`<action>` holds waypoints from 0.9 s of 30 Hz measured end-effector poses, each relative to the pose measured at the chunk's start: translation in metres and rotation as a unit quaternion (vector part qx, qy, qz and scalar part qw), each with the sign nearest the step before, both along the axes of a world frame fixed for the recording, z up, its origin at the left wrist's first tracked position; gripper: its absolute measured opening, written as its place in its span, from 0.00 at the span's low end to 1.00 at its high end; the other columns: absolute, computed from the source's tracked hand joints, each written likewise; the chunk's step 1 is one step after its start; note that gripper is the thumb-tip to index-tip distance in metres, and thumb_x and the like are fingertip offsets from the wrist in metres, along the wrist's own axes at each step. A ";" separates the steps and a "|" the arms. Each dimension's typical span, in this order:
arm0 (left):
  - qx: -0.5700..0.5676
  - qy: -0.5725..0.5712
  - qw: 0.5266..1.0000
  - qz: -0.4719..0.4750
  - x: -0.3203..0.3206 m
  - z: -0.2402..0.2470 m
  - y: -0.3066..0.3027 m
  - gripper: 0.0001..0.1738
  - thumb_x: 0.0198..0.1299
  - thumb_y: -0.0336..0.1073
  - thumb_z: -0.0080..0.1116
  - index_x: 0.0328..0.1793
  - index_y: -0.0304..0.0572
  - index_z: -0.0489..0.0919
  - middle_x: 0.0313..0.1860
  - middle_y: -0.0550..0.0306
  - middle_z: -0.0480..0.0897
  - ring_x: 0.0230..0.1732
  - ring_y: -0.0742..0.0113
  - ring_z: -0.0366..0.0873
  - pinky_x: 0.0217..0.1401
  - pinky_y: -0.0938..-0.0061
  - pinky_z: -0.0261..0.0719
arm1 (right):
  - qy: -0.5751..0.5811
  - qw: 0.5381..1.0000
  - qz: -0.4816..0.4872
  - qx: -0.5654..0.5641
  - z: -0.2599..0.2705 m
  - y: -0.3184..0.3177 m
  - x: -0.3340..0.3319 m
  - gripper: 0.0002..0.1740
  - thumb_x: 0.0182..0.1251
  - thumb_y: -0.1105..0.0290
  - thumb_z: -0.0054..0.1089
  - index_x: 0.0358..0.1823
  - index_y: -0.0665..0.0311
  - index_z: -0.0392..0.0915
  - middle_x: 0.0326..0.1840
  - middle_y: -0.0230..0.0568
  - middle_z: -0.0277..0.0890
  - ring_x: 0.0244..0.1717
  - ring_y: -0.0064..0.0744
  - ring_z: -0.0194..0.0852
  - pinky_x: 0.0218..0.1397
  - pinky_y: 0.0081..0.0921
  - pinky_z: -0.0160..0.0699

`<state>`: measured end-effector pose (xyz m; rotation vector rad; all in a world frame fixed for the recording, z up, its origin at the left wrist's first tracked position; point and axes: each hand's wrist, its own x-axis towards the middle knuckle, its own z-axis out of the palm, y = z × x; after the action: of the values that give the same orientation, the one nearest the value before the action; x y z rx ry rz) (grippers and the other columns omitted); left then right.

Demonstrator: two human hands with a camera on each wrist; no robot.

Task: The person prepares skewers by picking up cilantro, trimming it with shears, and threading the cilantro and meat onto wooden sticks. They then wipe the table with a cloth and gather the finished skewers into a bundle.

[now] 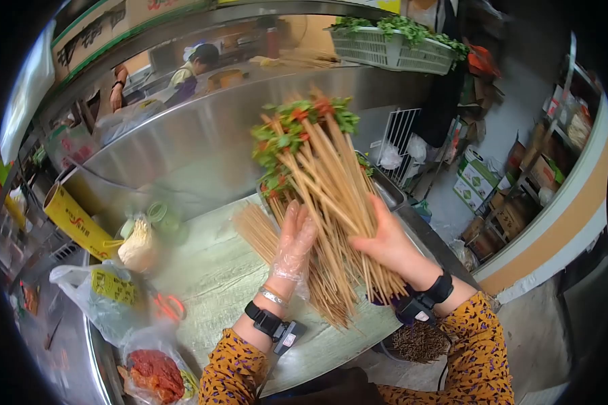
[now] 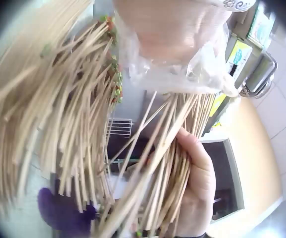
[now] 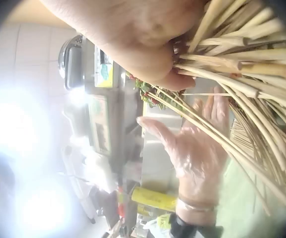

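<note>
A thick bundle of bamboo skewers (image 1: 334, 202) is in my bare right hand (image 1: 390, 246), whose thumb and fingers wrap its right side. Green leaves with red pieces (image 1: 297, 131) cover the skewers' far ends. My left hand (image 1: 292, 243), in a clear plastic glove, is at the bundle's left side. Its fingers are straight and the thumb is spread in the right wrist view, where the palm faces the sticks. More skewers (image 1: 255, 229) lie behind and left of this hand, over a metal tray (image 1: 388, 187) that the bundle partly hides.
On the pale work surface (image 1: 209, 270) at left are orange-handled scissors (image 1: 171, 307), a plastic bag (image 1: 94, 293) and a bag of red food (image 1: 157, 374). A yellow tube (image 1: 78, 223) lies behind. A metal wall (image 1: 216, 138) borders the back; a leafy basket (image 1: 392, 50) stands above it.
</note>
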<state>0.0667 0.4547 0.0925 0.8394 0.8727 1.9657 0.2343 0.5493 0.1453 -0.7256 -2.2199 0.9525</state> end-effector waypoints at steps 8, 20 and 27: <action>0.029 -0.227 0.954 -0.192 0.020 0.015 -0.019 0.41 0.60 0.58 0.60 0.67 0.29 0.65 0.64 0.47 0.74 0.69 0.51 0.68 0.75 0.58 0.64 | -0.155 0.974 0.006 0.163 0.000 -0.068 -0.024 0.52 0.53 0.61 0.66 0.71 0.79 0.43 0.57 0.67 0.70 0.31 0.54 0.81 0.29 0.41 0.80; 0.010 -0.218 0.970 -0.105 -0.001 -0.005 -0.037 0.15 0.54 0.36 0.65 0.43 0.35 0.76 0.45 0.50 0.81 0.56 0.54 0.77 0.67 0.59 0.73 | -0.159 0.945 0.071 0.276 0.005 -0.110 0.000 0.51 0.52 0.52 0.68 0.66 0.84 0.53 0.46 0.60 0.74 0.37 0.46 0.81 0.37 0.32 0.82; 0.077 -0.242 0.958 -0.134 -0.022 -0.005 -0.055 0.37 0.49 0.33 0.64 0.68 0.49 0.65 0.34 0.63 0.69 0.32 0.71 0.71 0.49 0.67 0.80 | -0.130 0.921 0.108 0.350 0.043 -0.101 0.055 0.07 0.63 0.64 0.57 0.35 0.60 0.78 0.31 0.35 0.75 0.31 0.35 0.78 0.30 0.31 0.78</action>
<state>0.0447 0.3994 0.0874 0.4917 0.3038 1.8909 0.2894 0.4485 0.1881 -0.2818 -2.6625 0.0967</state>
